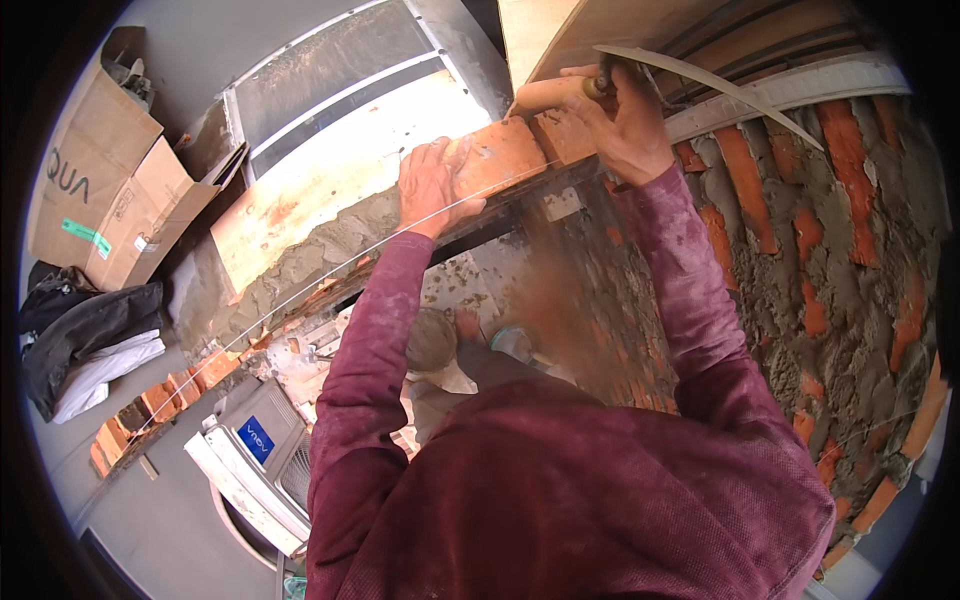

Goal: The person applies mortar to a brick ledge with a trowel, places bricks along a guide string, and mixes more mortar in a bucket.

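My left hand [430, 187] grips the left end of an orange brick [500, 155], fingers over its top and thumb along its near face. The brick lies on a wall top beside another brick [563, 135]. Grey wet mortar [345, 235] spreads along the wall to the left of my hand. My right hand [625, 125] is closed around a trowel with a wooden handle [550, 94], held above the second brick. A thin, pale curved strip [720, 84] beyond that hand looks like the blade edge-on. A taut white string [325, 275] runs along the wall's near edge.
A mortar-smeared brick wall [800, 230] rises at right. Far left stand a cardboard box [110, 190] and folded clothes [90, 345]. Several bricks [170, 395] continue the wall lower left, near a white boxy appliance [255, 460]. A bucket-like container [431, 338] sits below by my feet.
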`<state>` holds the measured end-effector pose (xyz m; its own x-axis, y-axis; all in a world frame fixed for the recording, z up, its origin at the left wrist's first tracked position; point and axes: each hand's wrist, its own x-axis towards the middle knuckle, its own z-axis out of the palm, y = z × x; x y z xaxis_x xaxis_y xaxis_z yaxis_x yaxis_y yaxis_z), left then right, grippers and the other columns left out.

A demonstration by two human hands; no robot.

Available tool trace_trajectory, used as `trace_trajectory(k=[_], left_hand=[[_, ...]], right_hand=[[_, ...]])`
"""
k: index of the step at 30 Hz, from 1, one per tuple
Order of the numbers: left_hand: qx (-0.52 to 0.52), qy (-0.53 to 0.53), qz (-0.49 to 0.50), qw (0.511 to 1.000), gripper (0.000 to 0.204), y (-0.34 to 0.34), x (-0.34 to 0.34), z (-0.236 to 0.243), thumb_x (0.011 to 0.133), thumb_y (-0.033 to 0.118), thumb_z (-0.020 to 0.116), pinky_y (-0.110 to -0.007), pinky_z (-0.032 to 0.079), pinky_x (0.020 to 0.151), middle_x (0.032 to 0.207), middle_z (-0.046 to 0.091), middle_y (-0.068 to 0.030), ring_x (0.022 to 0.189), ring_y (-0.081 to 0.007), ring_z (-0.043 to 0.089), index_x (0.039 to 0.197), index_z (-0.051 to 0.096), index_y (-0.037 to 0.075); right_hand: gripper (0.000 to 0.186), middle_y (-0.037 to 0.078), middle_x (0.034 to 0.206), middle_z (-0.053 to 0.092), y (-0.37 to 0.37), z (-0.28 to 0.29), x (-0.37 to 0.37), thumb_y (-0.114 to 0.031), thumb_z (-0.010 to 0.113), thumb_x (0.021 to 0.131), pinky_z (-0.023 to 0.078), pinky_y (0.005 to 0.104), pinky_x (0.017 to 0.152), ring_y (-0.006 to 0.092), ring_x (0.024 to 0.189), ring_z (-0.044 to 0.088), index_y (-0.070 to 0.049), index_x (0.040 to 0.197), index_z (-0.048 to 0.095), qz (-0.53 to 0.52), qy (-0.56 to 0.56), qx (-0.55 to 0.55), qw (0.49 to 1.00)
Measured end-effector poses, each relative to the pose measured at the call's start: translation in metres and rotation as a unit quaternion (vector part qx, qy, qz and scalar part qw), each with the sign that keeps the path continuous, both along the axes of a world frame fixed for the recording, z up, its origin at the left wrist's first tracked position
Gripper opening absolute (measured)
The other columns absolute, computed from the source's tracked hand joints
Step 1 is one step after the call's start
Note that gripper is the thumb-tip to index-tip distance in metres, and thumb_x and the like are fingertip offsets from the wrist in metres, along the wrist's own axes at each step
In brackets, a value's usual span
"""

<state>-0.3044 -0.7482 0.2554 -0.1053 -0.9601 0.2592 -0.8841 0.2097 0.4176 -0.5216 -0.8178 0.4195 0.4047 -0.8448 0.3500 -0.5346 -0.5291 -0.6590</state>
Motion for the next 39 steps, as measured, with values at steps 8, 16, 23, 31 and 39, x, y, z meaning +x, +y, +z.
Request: trace_trajectory(k=[8,16,23,31,39], left_hand=[[-0.006,0.025,-0.009,1.0,0.085,-0.002,0.001,0.0,0.052,0.033,0.084,-0.042,0.032,0.104,0.128,0.052,-0.013,0.117,-0.0285,0.047,0.13,0.056,0.014],[-0.006,0.026,-0.012,1.0,0.09,-0.002,-0.002,-0.003,0.052,0.035,0.086,-0.043,0.031,0.105,0.13,0.052,-0.0122,0.12,-0.0286,0.045,0.134,0.053,0.014],[-0.005,0.035,0.02,0.999,0.088,0.012,0.01,0.001,0.062,0.048,0.082,-0.048,0.026,0.111,0.137,0.047,-0.0135,0.127,-0.0303,0.042,0.136,0.051,0.013],[0.03,0.039,0.031,0.998,0.08,0.015,0.015,-0.019,0.07,0.052,0.076,-0.055,0.023,0.112,0.137,0.049,-0.0093,0.127,-0.0282,0.043,0.134,0.052,0.01],[0.039,0.04,0.034,0.998,0.085,0.02,0.022,-0.011,0.067,0.05,0.078,-0.059,0.02,0.112,0.139,0.048,-0.0099,0.131,-0.0279,0.04,0.136,0.049,0.01]], right_hand=[[0.033,0.025,0.086,0.062,-0.016,-0.067,0.01,-0.019,0.065,0.081,0.046,0.0479,0.075,0.0465,0.088,0.057,0.001,0.102,0.05,0.002,0.121,-0.001,0.993],[0.031,0.022,0.082,0.062,-0.003,-0.076,0.01,-0.02,0.066,0.082,0.047,0.045,0.071,0.0423,0.082,0.061,-0.001,0.1,0.05,-0.007,0.101,-0.014,0.995],[0.024,0.013,0.098,0.066,-0.002,-0.007,0.008,-0.015,0.063,0.088,0.05,0.0362,0.076,0.0249,0.089,0.065,0.0,0.105,0.056,-0.007,0.053,0.029,0.998],[0.03,0.017,0.087,0.064,-0.014,-0.072,0.01,-0.019,0.065,0.083,0.05,0.0365,0.073,0.0334,0.081,0.064,-0.001,0.106,0.057,0.009,0.214,-0.048,0.976],[0.03,0.016,0.08,0.062,-0.013,-0.003,0.027,-0.021,0.066,0.085,0.048,0.0393,0.068,0.0326,0.075,0.062,-0.001,0.104,0.055,0.06,0.099,0.023,0.993]])
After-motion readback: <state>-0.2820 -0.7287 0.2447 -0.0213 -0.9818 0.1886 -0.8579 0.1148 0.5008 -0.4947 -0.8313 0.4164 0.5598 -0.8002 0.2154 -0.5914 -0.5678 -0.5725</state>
